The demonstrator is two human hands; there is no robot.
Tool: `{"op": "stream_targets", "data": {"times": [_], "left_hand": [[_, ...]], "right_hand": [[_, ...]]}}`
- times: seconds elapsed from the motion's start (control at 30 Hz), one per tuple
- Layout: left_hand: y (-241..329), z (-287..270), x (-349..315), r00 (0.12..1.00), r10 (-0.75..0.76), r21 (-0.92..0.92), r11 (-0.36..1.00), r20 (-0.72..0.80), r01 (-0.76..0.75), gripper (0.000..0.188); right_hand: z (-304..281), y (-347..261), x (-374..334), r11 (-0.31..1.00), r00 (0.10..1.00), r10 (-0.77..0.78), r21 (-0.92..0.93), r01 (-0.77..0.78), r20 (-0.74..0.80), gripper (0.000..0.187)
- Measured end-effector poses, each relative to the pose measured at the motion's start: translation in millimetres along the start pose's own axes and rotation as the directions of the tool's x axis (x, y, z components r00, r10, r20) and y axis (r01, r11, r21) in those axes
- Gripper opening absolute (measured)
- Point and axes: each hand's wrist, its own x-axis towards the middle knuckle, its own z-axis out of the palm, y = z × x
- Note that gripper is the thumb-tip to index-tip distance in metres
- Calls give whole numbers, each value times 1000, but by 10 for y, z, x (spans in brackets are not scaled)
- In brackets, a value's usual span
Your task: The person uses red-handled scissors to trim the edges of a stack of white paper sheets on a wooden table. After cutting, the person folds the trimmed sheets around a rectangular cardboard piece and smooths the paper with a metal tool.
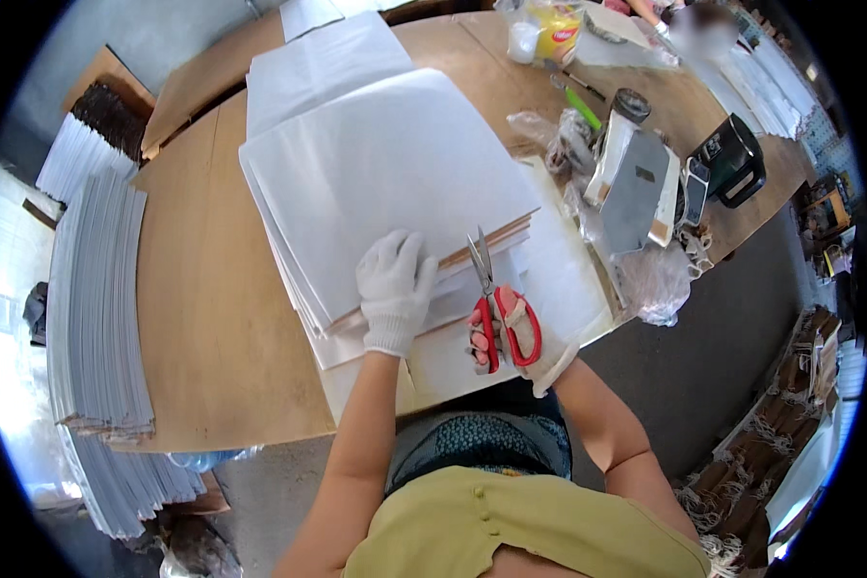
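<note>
L hand point(393, 284), in a white knit glove, lay palm-down on the near edge of the top stack of white sheets point(385, 154), fingers loosely extended & a bit apart, not curled round anything; couldn't tell if the thumb pinched the edge. R hand point(509, 339), in a worn glove w/ bare fingertips showing, was closed on the red handles of the scissors point(489, 289). Blades were slightly parted, pointing away from the person, tips right by the stack's near R edge; contact unclear. Stack sat mid-table, partly over a pale board point(573, 289) on the brown table point(231, 328), w/ more white sheets point(323, 72) just behind. Far L: tall pile of grey-white sheets point(96, 299). To the R, a grey plate point(636, 193), tape roll point(631, 104), clear plastic bag point(655, 286) & black jug point(727, 159). Another person's arm point(643, 10) showed top R, nr the table's far side.
</note>
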Motion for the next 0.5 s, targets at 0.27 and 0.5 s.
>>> {"op": "stream_targets", "data": {"times": [0.27, 0.5], "left_hand": [[173, -201, 228, 985, -39, 109, 994, 168, 21, 43], [90, -45, 209, 993, -88, 154, 985, 76, 75, 31]], "right_hand": [[74, -215, 238, 989, 994, 101, 106, -105, 39, 89], [236, -204, -47, 960, 989, 148, -241, -143, 5, 63]]}}
